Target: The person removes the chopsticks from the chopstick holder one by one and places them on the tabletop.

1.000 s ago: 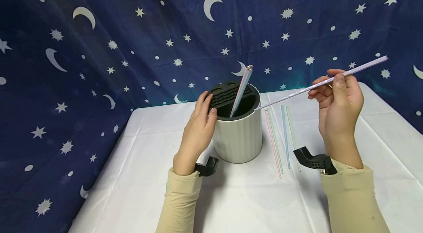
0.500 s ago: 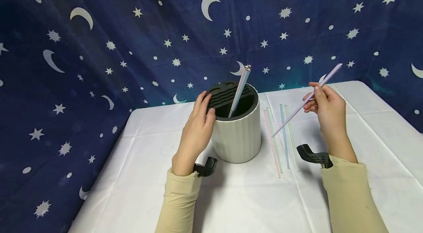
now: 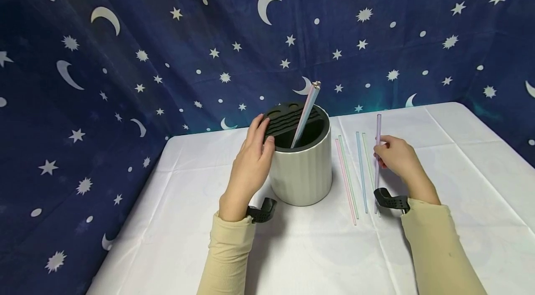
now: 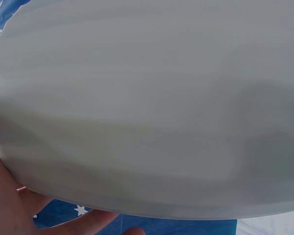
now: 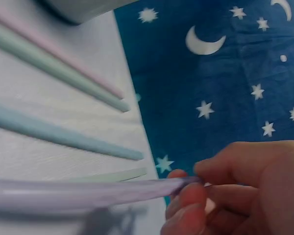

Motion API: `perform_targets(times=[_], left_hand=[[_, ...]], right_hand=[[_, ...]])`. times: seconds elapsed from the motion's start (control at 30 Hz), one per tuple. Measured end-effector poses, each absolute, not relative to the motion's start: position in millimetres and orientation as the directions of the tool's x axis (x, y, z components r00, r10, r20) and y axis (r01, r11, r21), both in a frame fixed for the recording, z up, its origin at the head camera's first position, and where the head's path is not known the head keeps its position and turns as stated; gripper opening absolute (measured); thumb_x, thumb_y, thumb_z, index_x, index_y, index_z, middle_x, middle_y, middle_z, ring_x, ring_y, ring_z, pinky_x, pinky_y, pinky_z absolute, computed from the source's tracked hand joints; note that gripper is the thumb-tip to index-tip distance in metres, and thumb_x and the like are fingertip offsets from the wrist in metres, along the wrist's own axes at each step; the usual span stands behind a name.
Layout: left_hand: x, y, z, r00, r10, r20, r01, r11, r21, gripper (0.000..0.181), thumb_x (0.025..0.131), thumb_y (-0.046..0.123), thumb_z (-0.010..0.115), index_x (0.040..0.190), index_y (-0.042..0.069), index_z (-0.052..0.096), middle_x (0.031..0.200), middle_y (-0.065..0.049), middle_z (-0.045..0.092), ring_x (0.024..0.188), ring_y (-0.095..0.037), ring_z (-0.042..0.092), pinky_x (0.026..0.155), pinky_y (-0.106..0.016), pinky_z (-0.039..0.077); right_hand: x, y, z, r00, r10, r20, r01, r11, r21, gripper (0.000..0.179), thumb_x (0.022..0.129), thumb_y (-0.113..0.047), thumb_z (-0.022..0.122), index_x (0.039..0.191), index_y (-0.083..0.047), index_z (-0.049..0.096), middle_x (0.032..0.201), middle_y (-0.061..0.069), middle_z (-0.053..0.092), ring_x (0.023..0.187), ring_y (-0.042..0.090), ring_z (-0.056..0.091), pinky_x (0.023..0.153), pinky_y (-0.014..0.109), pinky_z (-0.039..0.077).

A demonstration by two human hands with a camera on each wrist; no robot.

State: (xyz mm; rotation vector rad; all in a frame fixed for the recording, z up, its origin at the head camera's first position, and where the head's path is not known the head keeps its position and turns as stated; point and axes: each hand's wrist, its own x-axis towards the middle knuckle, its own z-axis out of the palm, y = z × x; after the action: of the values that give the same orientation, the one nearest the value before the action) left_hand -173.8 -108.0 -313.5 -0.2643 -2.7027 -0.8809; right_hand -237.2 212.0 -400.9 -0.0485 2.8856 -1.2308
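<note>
A pale purple straw [image 3: 378, 126] is pinched between the thumb and fingers of my right hand [image 3: 399, 158]. It stands almost parallel to the right-hand straws on the table, its lower end low over the cloth beside a light green straw [image 3: 368, 155]. My left hand [image 3: 250, 160] rests against the side and black rim of a white ribbed container [image 3: 302, 179], fingers along the edge. Out of the container's large opening leans a bundle of blue and pink straws [image 3: 307, 109]. In the right wrist view the purple straw [image 5: 88, 193] runs across to my fingertips.
On the white cloth [image 3: 317, 248], right of the container, lie a pink straw [image 3: 346, 183], another green one and a blue straw [image 3: 362, 174]. The black insert [image 3: 288, 121] has slots and round holes. A blue star-and-moon curtain [image 3: 234, 30] hangs behind and at the left.
My right hand has come down and left from the upper right, and the purple straw has turned from slanting to upright in view beside the straws. My left hand stays on the container.
</note>
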Motion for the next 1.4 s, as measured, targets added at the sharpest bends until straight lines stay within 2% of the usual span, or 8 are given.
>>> perform_targets(times=[0.3,0.5,0.63,0.8,0.97,1.03,1.2,1.4], left_hand=[[-173,-107,-310,-0.938,0.086,0.336,0.267,0.795,0.544,0.049,0.095,0.043,0.022,0.141,0.028,0.025,0.142,0.027,0.007,0.128,-0.011,0.026,0.093,-0.048,0.033],[-174,-108,-309,-0.936,0.086,0.341,0.270,0.797,0.540,0.048,0.095,0.042,0.022,0.141,0.029,0.025,0.142,0.027,0.007,0.128,-0.012,0.027,0.092,-0.048,0.033],[-174,-108,-309,-0.937,0.081,0.339,0.265,0.798,0.541,0.048,0.095,0.041,0.023,0.141,0.029,0.026,0.142,0.027,0.007,0.128,-0.011,0.026,0.092,-0.048,0.033],[-173,-109,-310,-0.941,0.074,0.331,0.255,0.797,0.547,0.048,0.095,0.042,0.023,0.141,0.029,0.026,0.142,0.027,0.008,0.128,-0.009,0.025,0.093,-0.048,0.032],[-172,-109,-311,-0.943,0.068,0.326,0.247,0.797,0.551,0.048,0.095,0.042,0.023,0.141,0.030,0.026,0.142,0.027,0.008,0.128,-0.010,0.025,0.093,-0.048,0.032],[-172,-108,-312,-0.943,0.067,0.326,0.246,0.798,0.551,0.048,0.095,0.043,0.023,0.141,0.030,0.026,0.142,0.027,0.008,0.128,-0.010,0.026,0.093,-0.049,0.032],[-173,-109,-313,-0.944,0.070,0.324,0.248,0.797,0.551,0.049,0.094,0.044,0.022,0.141,0.029,0.026,0.142,0.027,0.007,0.128,-0.011,0.026,0.093,-0.048,0.032],[-172,-108,-313,-0.945,0.086,0.316,0.256,0.794,0.551,0.050,0.094,0.046,0.022,0.141,0.029,0.026,0.142,0.026,0.007,0.128,-0.011,0.026,0.094,-0.046,0.032]], right_hand=[[-239,213,-414,-0.994,-0.085,-0.073,-0.026,0.806,-0.592,0.041,0.084,-0.015,0.042,0.114,0.012,0.047,0.056,0.003,0.052,0.054,0.018,0.049,0.055,0.031,0.036],[-239,209,-419,-0.998,-0.033,-0.052,0.003,0.820,-0.572,0.046,0.083,-0.014,0.044,0.119,0.014,0.044,0.083,0.019,0.058,0.072,0.029,0.052,0.068,0.045,0.040],[-240,207,-421,-0.999,-0.014,-0.036,0.009,0.829,-0.559,0.046,0.083,-0.013,0.045,0.121,0.012,0.044,0.105,0.029,0.052,0.087,0.037,0.046,0.081,0.055,0.034],[-240,205,-418,-1.000,-0.004,-0.012,0.003,0.820,-0.572,0.047,0.086,-0.015,0.043,0.124,0.012,0.041,0.098,0.026,0.053,0.086,0.037,0.047,0.079,0.055,0.035],[-238,198,-405,-0.990,-0.001,0.142,-0.095,0.749,-0.655,0.043,0.091,-0.020,0.042,0.126,0.004,0.044,0.096,0.020,0.055,0.070,0.025,0.055,0.066,0.043,0.039],[-236,190,-396,-0.973,0.033,0.226,-0.142,0.690,-0.709,0.040,0.093,-0.024,0.041,0.125,-0.001,0.049,0.094,0.016,0.059,0.068,0.022,0.058,0.067,0.039,0.039],[-227,162,-374,-0.903,0.102,0.418,-0.304,0.536,-0.787,0.034,0.092,-0.032,0.045,0.119,-0.014,0.057,0.093,0.006,0.065,0.087,0.018,0.058,0.080,0.039,0.041],[-214,132,-357,-0.767,-0.045,0.640,-0.589,0.444,-0.675,0.031,0.089,-0.022,0.054,0.120,-0.015,0.057,0.115,-0.002,0.056,0.111,0.015,0.048,0.095,0.040,0.033]])
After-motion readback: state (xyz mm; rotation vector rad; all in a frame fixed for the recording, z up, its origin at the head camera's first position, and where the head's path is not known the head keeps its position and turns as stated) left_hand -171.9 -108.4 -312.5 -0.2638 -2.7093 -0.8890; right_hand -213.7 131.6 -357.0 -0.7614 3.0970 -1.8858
